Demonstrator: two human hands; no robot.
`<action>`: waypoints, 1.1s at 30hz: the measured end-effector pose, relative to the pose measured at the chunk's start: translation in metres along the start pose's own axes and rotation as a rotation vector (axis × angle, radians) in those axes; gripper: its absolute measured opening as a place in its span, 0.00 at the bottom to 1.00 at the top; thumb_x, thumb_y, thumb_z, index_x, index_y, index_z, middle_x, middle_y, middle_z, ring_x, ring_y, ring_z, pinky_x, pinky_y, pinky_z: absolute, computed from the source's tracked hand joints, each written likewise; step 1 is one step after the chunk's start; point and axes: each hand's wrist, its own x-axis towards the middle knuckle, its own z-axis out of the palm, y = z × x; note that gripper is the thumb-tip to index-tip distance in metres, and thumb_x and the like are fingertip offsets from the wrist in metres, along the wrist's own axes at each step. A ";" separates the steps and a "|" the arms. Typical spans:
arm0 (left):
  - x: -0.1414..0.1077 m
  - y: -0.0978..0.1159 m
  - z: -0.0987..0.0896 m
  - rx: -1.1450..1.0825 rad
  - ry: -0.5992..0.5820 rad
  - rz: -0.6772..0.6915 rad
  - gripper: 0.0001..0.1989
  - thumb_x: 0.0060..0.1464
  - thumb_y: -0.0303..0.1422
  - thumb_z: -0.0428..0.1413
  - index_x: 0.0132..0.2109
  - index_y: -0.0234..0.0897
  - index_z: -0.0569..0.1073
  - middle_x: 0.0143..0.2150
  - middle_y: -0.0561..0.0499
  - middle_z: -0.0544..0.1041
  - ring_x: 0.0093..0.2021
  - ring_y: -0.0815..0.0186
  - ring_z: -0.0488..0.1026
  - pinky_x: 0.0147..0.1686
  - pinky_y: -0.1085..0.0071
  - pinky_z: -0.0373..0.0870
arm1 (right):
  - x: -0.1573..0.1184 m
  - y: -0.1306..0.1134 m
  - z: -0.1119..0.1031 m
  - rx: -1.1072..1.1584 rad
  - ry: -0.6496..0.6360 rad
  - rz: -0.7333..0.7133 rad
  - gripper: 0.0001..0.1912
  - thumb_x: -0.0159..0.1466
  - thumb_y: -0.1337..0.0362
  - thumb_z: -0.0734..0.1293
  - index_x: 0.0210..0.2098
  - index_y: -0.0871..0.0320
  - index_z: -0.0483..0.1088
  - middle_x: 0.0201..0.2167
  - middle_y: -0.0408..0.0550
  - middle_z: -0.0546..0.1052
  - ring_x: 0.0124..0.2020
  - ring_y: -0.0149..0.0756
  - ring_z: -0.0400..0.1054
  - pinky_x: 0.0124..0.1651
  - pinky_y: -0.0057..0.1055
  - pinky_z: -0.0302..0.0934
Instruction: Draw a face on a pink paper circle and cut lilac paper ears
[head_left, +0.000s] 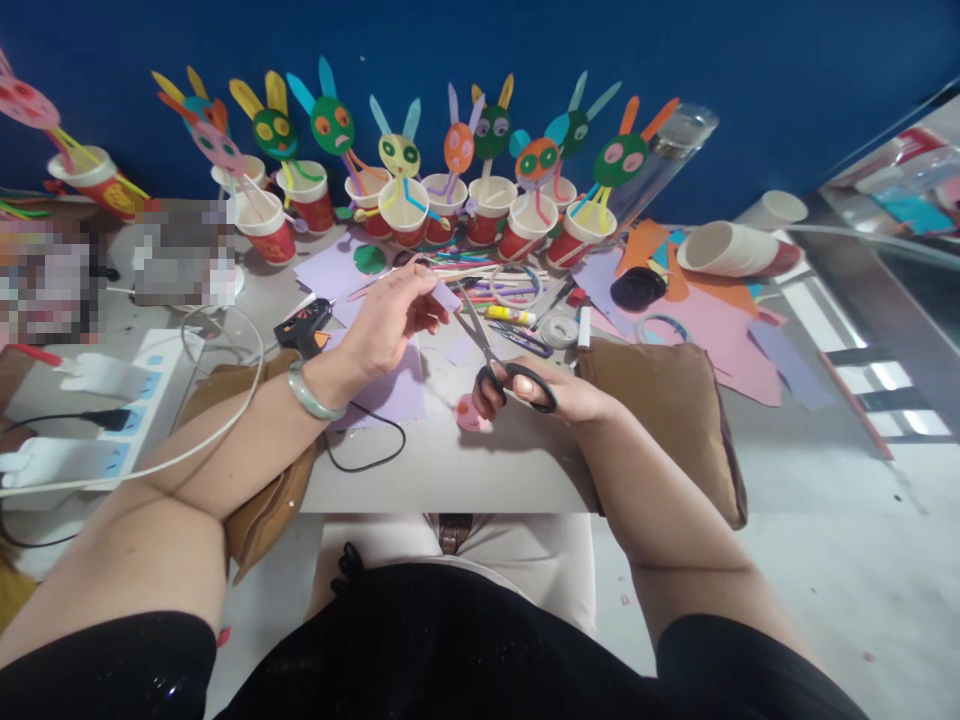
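Observation:
My left hand pinches a small piece of purple paper above the middle of the table. In my right hand are black-handled scissors, thumb and fingers through the loops. Their blades are parted and point up and left, with the tips close to the paper; whether they touch it I cannot tell. Below the scissors a pink paper disc with an orange spot lies on the table. A larger purple sheet lies under and beside my left wrist.
Paper cups with paper rabbit figures line the blue wall. Coloured sticks, a glue stick and tape lie behind my hands. A glue gun and power strip are left; a brown cushion and stacked cups right.

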 end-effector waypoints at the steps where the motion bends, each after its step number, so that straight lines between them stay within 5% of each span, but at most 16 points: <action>1: -0.001 0.000 0.000 0.001 -0.012 0.000 0.11 0.59 0.38 0.59 0.33 0.39 0.67 0.31 0.54 0.77 0.30 0.70 0.75 0.30 0.72 0.70 | 0.000 0.001 0.001 0.031 0.008 -0.007 0.32 0.65 0.33 0.65 0.29 0.57 0.69 0.28 0.47 0.76 0.32 0.36 0.71 0.42 0.35 0.66; 8: -0.007 0.001 0.002 -0.022 -0.135 -0.008 0.13 0.53 0.35 0.69 0.32 0.37 0.72 0.29 0.55 0.78 0.27 0.72 0.74 0.30 0.74 0.69 | 0.000 0.006 0.004 0.136 -0.019 -0.036 0.31 0.65 0.33 0.64 0.30 0.57 0.66 0.29 0.48 0.76 0.33 0.38 0.71 0.42 0.36 0.64; 17: -0.002 -0.005 -0.001 -0.038 -0.262 0.063 0.22 0.47 0.48 0.73 0.29 0.34 0.76 0.30 0.50 0.82 0.24 0.74 0.72 0.28 0.75 0.70 | -0.001 0.009 0.007 0.245 -0.031 -0.082 0.33 0.67 0.32 0.61 0.31 0.57 0.65 0.29 0.48 0.75 0.33 0.39 0.70 0.42 0.37 0.62; 33: 0.005 -0.010 -0.009 0.015 -0.261 0.117 0.22 0.48 0.49 0.72 0.31 0.35 0.78 0.31 0.50 0.83 0.27 0.72 0.75 0.30 0.74 0.72 | 0.001 0.004 0.008 0.320 0.031 -0.053 0.34 0.67 0.32 0.61 0.20 0.53 0.59 0.16 0.39 0.69 0.21 0.33 0.63 0.52 0.46 0.68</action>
